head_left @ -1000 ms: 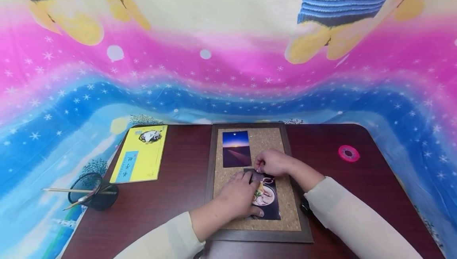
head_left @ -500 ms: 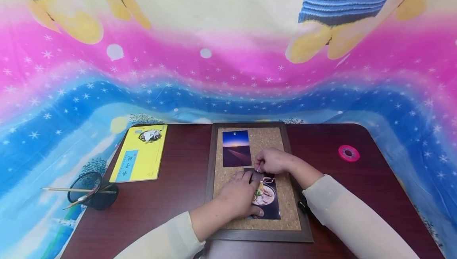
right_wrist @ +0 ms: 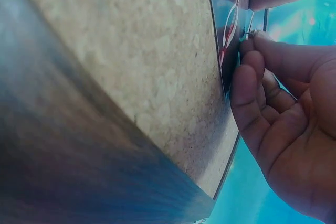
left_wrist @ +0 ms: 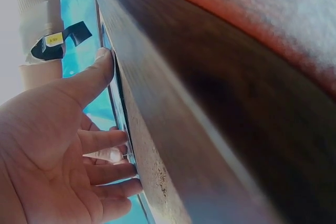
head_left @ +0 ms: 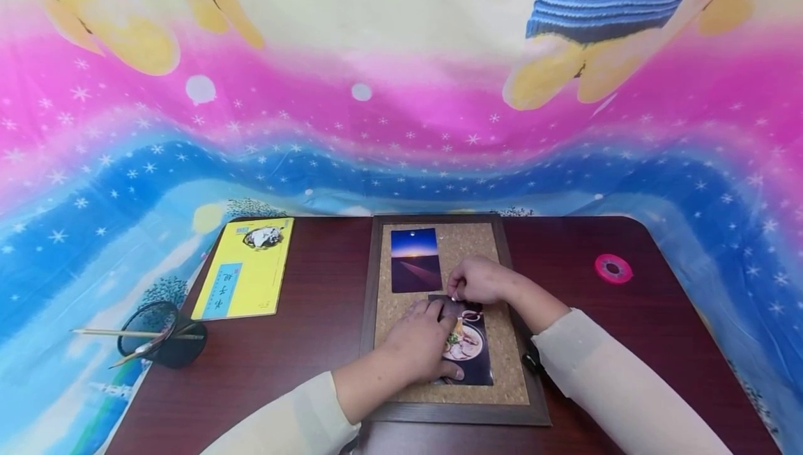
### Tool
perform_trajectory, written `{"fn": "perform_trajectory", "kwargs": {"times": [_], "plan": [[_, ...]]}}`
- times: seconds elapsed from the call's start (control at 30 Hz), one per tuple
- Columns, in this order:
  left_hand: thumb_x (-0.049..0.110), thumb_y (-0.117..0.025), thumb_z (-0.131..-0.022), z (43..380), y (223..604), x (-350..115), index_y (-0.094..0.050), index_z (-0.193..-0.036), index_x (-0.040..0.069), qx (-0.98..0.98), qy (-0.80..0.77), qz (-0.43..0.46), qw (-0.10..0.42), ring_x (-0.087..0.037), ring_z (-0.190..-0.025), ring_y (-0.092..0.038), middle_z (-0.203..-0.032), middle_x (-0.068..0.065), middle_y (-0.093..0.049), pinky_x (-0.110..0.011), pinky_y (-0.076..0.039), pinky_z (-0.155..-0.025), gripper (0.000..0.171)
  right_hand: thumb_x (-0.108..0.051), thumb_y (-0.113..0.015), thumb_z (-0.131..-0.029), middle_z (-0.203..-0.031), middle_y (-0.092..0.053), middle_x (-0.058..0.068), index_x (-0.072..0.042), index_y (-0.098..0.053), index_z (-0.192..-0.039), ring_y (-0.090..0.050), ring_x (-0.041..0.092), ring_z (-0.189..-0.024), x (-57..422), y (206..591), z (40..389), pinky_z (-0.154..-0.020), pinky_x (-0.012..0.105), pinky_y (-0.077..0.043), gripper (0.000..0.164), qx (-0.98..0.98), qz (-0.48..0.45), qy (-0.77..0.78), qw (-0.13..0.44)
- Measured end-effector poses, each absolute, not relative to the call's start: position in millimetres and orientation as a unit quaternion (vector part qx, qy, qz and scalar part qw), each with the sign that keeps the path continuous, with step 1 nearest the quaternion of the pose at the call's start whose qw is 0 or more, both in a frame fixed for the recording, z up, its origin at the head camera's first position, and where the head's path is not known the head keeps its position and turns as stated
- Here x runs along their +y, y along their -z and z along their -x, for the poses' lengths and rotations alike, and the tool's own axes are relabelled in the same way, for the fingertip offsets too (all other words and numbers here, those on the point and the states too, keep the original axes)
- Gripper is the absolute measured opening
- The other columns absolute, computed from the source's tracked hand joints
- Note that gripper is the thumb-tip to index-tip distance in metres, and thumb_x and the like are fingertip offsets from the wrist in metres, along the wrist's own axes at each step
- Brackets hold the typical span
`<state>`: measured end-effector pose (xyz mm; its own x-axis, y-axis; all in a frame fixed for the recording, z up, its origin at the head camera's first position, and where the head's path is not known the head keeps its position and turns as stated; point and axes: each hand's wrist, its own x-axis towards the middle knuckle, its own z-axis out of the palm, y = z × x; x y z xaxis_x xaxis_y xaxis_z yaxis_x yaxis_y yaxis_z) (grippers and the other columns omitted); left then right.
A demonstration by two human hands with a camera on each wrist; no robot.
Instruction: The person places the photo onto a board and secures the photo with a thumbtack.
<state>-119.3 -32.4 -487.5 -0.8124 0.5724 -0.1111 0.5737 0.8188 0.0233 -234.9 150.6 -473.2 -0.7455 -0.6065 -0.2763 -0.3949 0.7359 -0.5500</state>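
On the framed corkboard point(head_left: 505, 357) lies a photo of a noodle bowl point(head_left: 479, 369). My left hand point(head_left: 414, 343) rests on that photo with spread fingers, covering its left part. In the left wrist view, the thumb and fingertips of the left hand point(left_wrist: 68, 145) touch the photo's surface. At the photo's top edge, my right hand point(head_left: 479, 282) pinches a small push pin between thumb and index finger. The right wrist view shows the pin's thin dark point point(right_wrist: 248, 33) at the photo; its head is mostly hidden by the fingers. A sunset road photo point(head_left: 415, 263) hangs above, pinned at its top.
A yellow book point(head_left: 260, 284) lies on the table point(head_left: 314, 364) at the left. Near it stands a black mesh cup point(head_left: 185, 343) with pencils. A pink ring-shaped roll point(head_left: 613, 269) is at the right. Patterned cloth point(head_left: 401, 127) hangs behind the table.
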Motion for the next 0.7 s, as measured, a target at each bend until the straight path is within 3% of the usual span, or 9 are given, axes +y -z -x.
{"fn": "perform_trajectory", "kwargs": {"times": [0.7], "plan": [[0.082, -0.071, -0.075, 119.7, 488.3, -31.4, -0.052, -0.151, 0.012, 0.952, 0.011, -0.301, 0.054, -0.030, -0.135, -0.050, -0.146, -0.013, -0.054, -0.041, -0.038, -0.118, 0.106, -0.004, -0.069, -0.089, -0.075, -0.066, -0.008, -0.017, -0.076, -0.081, -0.057, 0.013, -0.068, 147.2, 475.9, 235.9, -0.065, 0.028, -0.048, 0.017, 0.921, 0.246, 0.212, 0.215]]}}
